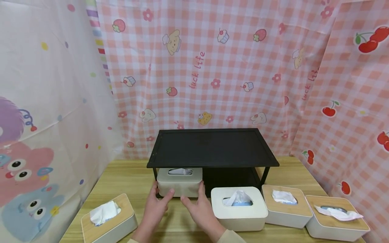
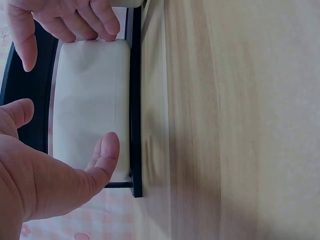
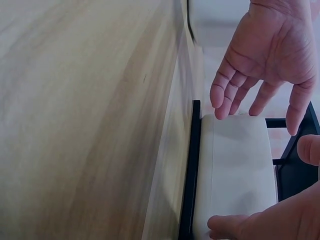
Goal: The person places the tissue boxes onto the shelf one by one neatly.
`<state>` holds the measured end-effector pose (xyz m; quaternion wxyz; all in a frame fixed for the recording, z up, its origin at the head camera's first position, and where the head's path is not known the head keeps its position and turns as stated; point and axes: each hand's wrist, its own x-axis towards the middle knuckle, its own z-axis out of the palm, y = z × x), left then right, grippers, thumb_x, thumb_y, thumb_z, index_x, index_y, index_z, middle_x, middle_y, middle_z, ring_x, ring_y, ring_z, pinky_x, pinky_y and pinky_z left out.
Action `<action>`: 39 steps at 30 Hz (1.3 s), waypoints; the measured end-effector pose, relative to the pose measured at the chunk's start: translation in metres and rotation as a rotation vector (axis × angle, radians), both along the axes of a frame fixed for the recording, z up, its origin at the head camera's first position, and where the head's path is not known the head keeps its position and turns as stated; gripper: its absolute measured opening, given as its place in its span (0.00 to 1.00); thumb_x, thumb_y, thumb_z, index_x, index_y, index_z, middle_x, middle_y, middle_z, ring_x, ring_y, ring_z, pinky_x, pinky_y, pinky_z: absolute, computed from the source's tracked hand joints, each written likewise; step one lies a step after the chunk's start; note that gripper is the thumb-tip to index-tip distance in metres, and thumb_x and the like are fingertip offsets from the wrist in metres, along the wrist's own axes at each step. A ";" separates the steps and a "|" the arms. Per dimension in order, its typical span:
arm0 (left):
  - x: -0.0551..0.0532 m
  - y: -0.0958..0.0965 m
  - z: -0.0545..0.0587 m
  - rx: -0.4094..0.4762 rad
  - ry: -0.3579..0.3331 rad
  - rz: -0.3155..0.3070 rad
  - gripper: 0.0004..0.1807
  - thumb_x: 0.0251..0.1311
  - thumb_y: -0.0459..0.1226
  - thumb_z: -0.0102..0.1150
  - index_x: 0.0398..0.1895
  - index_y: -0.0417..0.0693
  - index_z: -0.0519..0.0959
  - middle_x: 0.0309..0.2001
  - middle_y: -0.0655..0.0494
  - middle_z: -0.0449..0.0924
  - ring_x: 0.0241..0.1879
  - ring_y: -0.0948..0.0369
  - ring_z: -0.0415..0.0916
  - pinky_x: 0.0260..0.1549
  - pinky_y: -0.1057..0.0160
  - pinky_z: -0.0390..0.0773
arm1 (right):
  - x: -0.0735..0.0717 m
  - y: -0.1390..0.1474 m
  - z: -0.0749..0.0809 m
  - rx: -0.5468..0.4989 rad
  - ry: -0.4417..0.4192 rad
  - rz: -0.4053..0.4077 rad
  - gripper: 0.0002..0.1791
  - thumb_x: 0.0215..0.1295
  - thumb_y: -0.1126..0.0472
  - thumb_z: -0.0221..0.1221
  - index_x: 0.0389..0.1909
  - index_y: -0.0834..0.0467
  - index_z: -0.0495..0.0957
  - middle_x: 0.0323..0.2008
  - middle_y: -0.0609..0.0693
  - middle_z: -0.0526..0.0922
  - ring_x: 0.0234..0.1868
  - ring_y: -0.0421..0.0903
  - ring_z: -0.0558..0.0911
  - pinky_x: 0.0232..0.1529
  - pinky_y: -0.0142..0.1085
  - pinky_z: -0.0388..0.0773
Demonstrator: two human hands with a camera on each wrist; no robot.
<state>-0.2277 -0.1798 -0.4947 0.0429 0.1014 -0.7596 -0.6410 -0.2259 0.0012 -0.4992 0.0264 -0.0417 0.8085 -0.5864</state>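
Note:
A white tissue box with a white lid sits on the lower tier of a black two-tier shelf, near its left end. My left hand is at the box's left end, its fingertips against that side. At the opposite end my right hand touches the box with extended fingers. Both thumbs stand off the front face. In the left wrist view the box's plain front lies between the two hands. The right wrist view shows the front face just behind the shelf's front rail.
Right of my right hand stands another white-lidded tissue box. Beside it are a wood-lidded tissue box and another wood-lidded box. One more wood-lidded box lies angled at the left. Patterned curtains enclose the wooden table.

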 end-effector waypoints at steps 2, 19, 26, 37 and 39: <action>-0.001 0.000 0.001 -0.001 -0.010 -0.005 0.53 0.75 0.47 0.64 0.87 0.36 0.41 0.80 0.25 0.52 0.26 0.62 0.71 0.35 0.62 0.79 | -0.001 0.001 0.002 -0.003 -0.002 0.007 0.61 0.71 0.40 0.65 0.86 0.68 0.38 0.85 0.73 0.44 0.84 0.70 0.53 0.80 0.65 0.58; 0.000 0.002 -0.003 -0.083 0.046 0.005 0.51 0.73 0.45 0.67 0.89 0.48 0.46 0.77 0.24 0.59 0.30 0.56 0.78 0.29 0.62 0.80 | 0.001 0.007 0.004 0.020 0.013 0.027 0.60 0.72 0.37 0.64 0.87 0.64 0.42 0.84 0.69 0.51 0.83 0.67 0.58 0.78 0.65 0.62; -0.003 0.002 -0.003 -0.153 0.051 -0.002 0.50 0.73 0.47 0.67 0.88 0.46 0.49 0.77 0.22 0.59 0.49 0.44 0.83 0.38 0.59 0.83 | -0.006 0.005 0.004 0.001 -0.028 0.034 0.60 0.73 0.37 0.62 0.87 0.63 0.39 0.84 0.70 0.51 0.83 0.69 0.58 0.78 0.67 0.62; -0.006 0.004 0.001 -0.187 0.025 -0.019 0.51 0.74 0.50 0.64 0.88 0.43 0.46 0.78 0.21 0.57 0.63 0.35 0.77 0.56 0.43 0.82 | -0.011 0.002 0.003 -0.051 -0.062 0.043 0.58 0.74 0.40 0.63 0.86 0.65 0.41 0.85 0.70 0.49 0.84 0.69 0.55 0.78 0.66 0.62; -0.007 0.004 0.002 -0.197 0.029 -0.021 0.51 0.75 0.50 0.64 0.88 0.42 0.46 0.78 0.21 0.57 0.64 0.36 0.76 0.57 0.42 0.81 | -0.012 0.002 0.003 -0.052 -0.060 0.045 0.58 0.74 0.40 0.63 0.86 0.65 0.42 0.85 0.70 0.50 0.84 0.70 0.55 0.78 0.66 0.62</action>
